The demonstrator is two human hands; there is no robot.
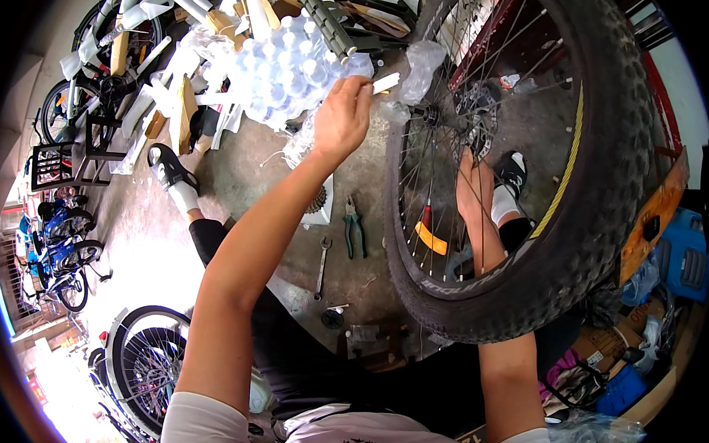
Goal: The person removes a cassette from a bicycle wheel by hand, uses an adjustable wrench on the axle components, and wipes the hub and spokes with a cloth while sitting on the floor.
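Observation:
A large bicycle wheel [419, 293] with a knobby black tyre stands upright on my right. My left hand [341, 119] is closed on a short white strip [385, 83], left of the wheel's hub [429, 114]. Crumpled clear plastic [425, 63] hangs by the axle end. Seen through the spokes, my right hand [473, 188] reaches up to the hub beside the brake disc [483, 136]. Its fingers are bent against the hub, and their tips are partly hidden. An orange reflector [431, 239] sits among the spokes.
On the floor lie green-handled pliers [355, 231], a spanner [322, 268] and a sprocket cassette [316, 199]. Wrapped plastic bottles [283, 68] and packing scraps are piled ahead. Bicycles [62, 247] stand at left, another wheel [150, 361] at lower left, a blue case [683, 253] at right.

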